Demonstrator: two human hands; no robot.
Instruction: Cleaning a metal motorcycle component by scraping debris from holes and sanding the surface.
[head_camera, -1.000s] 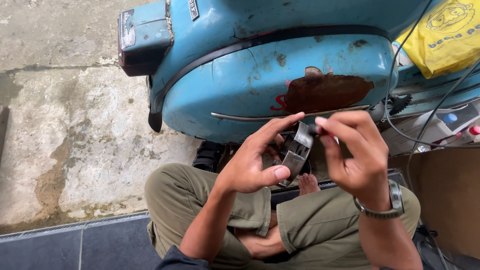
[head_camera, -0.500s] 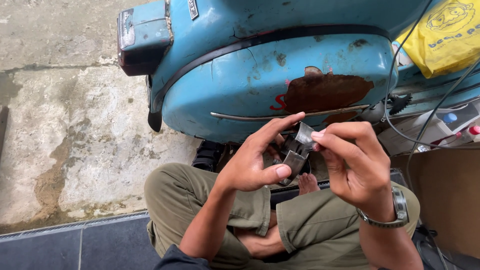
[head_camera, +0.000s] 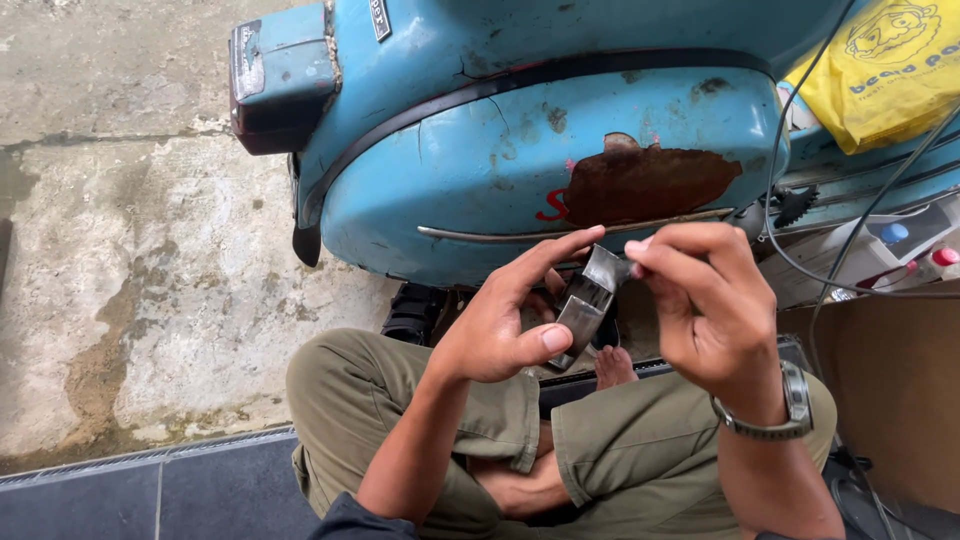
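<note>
A small bent grey metal bracket (head_camera: 585, 305), long axis tilted from lower left to upper right, is gripped low by the left hand (head_camera: 500, 330) and pinched at its top by the right hand (head_camera: 705, 310), before the rusted blue scooter panel (head_camera: 520, 170).

I am looking down at my left hand (head_camera: 495, 330), which is gripping a small grey folded metal bracket (head_camera: 585, 305) between thumb and fingers. My right hand (head_camera: 705, 310), wearing a metal-banded wristwatch (head_camera: 785, 410), is pinching the bracket's upper end with its fingertips. I am sitting cross-legged in olive-green trousers (head_camera: 620, 455) on the ground. Just beyond my hands the light-blue painted scooter body (head_camera: 480, 160) is showing a brown rust patch (head_camera: 650, 185) and a thin chrome trim strip (head_camera: 520, 236). A yellow plastic bag (head_camera: 880, 70) is lying on the scooter at upper right, and stained grey concrete floor (head_camera: 130, 250) is spreading to the left.
</note>
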